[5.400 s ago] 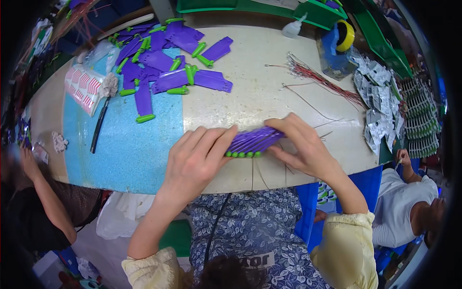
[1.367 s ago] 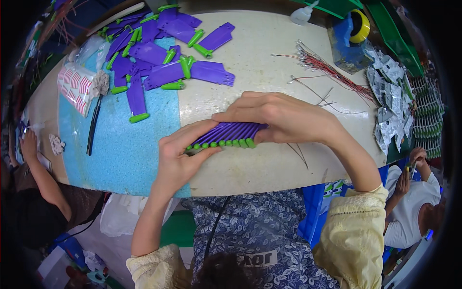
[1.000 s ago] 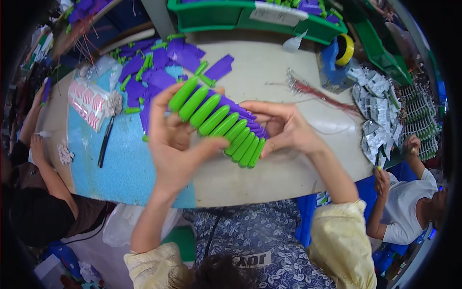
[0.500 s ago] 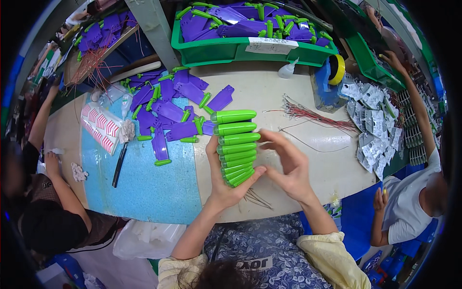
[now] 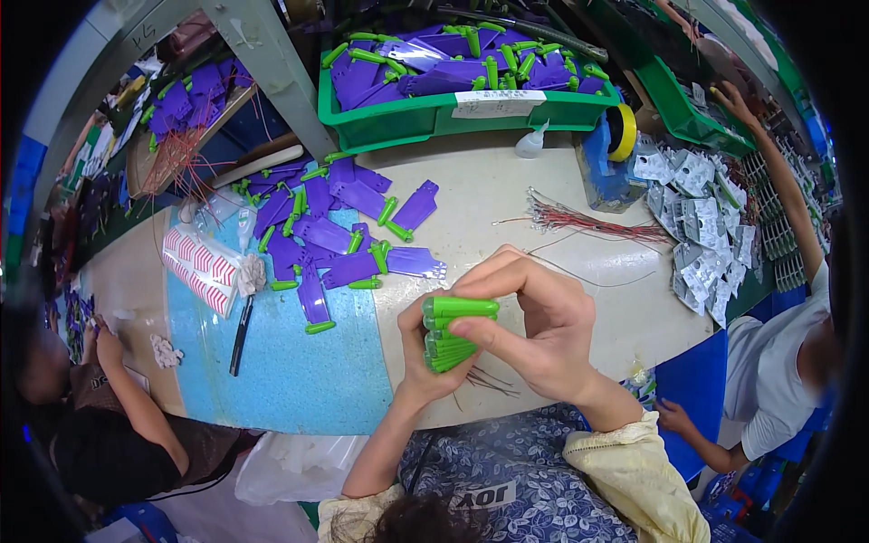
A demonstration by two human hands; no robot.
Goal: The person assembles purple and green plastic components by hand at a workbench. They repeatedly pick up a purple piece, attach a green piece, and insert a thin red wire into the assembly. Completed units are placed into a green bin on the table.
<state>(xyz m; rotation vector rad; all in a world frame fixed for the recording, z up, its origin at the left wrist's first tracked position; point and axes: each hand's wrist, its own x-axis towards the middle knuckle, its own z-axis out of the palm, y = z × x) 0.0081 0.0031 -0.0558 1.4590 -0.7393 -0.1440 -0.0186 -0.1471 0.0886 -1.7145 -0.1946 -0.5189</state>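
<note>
Broadly, this work looks safest kept over the table (image 5: 625, 335), where a dropped piece would land within reach. The pile of loose purple blades (image 5: 326, 237) spreads partly over the blue mat (image 5: 290, 385) at the left, and its nearest pieces lie just beyond the hands, so a little more room there seems wise. The right hand (image 5: 541, 326) grasps the upper end of the stack (image 5: 444, 351) between its thumb and curled fingers; gentle pressure ought to do, since squeezing one end alone could splay the other. The left hand (image 5: 422, 373) wraps round the stack from the left and below, and a firm, even hold should stop it fanning apart. The stack sits between both palms, in front of the body, its green ends (image 5: 466, 307) showing. A flat thumb would probably level those ends better than nudging them singly.

As for what is unclear, the worker at left (image 5: 118, 452) and the worker at right (image 5: 778, 362) run into the dark rim. The left hand's fingers mostly pass behind the stack. Whatever lies behind the green ends is out of sight, so its alignment cannot be judged. Some thin wires (image 5: 489, 385) lie partly covered beside the left wrist.
</note>
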